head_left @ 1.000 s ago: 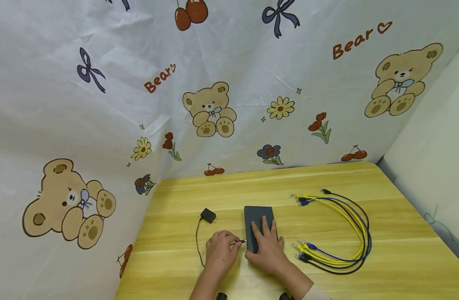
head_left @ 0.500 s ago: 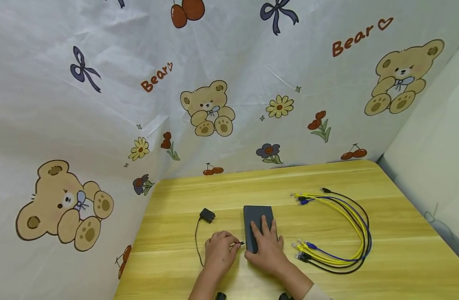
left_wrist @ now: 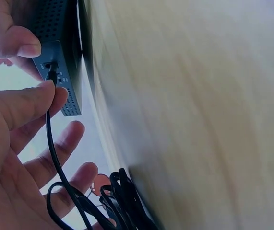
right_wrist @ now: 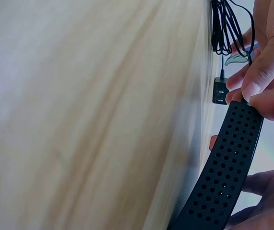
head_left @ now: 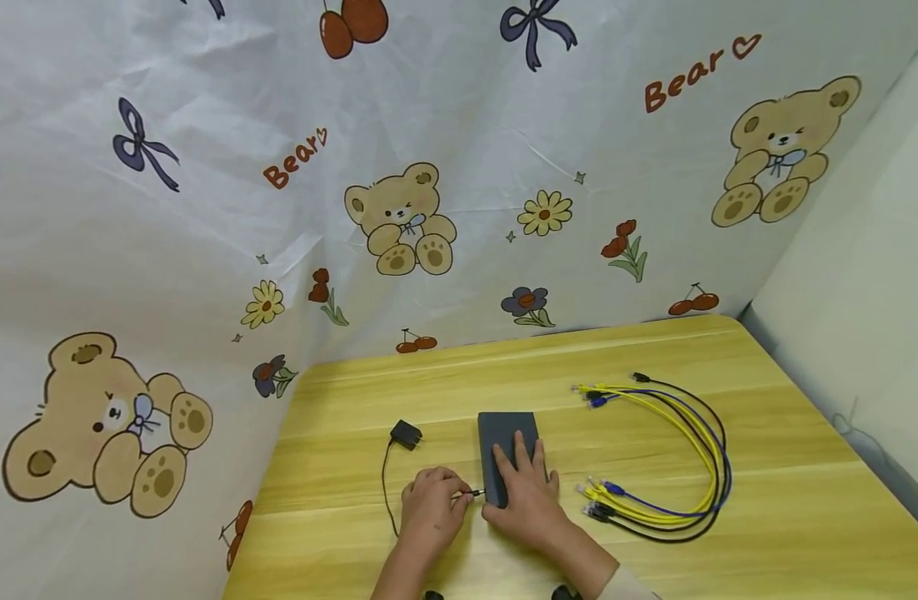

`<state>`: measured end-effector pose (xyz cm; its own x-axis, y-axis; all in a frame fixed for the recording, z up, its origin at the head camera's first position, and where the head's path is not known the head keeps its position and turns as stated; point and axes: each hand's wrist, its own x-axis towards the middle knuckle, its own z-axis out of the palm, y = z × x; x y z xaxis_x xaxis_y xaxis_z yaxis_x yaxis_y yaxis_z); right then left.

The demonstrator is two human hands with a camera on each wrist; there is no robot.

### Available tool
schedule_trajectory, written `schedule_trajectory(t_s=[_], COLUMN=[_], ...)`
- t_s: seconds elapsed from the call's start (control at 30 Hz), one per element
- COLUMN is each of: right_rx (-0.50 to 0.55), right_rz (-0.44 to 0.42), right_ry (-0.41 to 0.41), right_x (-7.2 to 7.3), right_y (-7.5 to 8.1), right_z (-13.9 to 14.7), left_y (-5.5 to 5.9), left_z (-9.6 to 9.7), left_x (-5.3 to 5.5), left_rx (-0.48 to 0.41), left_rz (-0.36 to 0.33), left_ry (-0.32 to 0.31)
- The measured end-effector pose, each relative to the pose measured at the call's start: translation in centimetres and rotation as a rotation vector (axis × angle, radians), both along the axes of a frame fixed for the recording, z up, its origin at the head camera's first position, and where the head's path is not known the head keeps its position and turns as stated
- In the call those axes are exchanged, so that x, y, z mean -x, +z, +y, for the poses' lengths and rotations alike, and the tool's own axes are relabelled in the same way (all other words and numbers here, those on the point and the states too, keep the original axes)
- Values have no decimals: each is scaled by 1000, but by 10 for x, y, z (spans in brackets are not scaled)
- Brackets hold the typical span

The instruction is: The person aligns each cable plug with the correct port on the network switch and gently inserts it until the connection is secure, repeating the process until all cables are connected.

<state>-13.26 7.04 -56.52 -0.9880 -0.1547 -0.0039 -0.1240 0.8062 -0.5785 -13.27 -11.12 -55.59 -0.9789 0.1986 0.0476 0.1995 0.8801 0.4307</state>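
Observation:
A flat dark network box, with vent holes along its sides, lies on the wooden table. My left hand is at its left side and pinches a thin black power plug between thumb and forefinger. The plug's tip meets a small socket on the box's side; how deep it sits I cannot tell. My right hand rests on the box with fingers spread and mostly straight. Its thumb lies at the edge near the socket. From the plug, the cord runs under my left palm to a bundled coil.
A black power adapter lies left of the box, its cord trailing toward my left hand. To the right, several yellow, blue and black network cables lie in a curve. A bear-printed cloth hangs behind the table.
The head view has turned slightly, shifting the scene left. Both hands keep their places at the box, and the plug stays at its left side.

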Motion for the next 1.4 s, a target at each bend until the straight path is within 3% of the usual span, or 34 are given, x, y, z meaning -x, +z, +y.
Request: schedule_trajectory(t_s=[0.2, 0.47, 0.77, 1.07, 1.2, 1.4], right_rx=[7, 6, 6, 25, 29, 32], right_rz=[-25, -3, -18, -19, -19, -11], right_ry=[0, 12, 17, 5, 9, 0], right_x=[-5, -2, -2, -3, -2, 0], right_y=[-4, -3, -2, -1, 0, -1], right_z=[-2, -4, -3, -2, 0, 1], left_y=[1, 1, 2, 2, 0, -1], left_z=[-4, -8, -11, -1, 4, 8], left_x=[-8, -9, -8, -2, 1, 5], left_rx=[-18, -31, -70, -25, -20, -22], left_rz=[-48, -27, -117, -24, -5, -3], left_ry=[-7, -35, -58, 17, 50, 49])
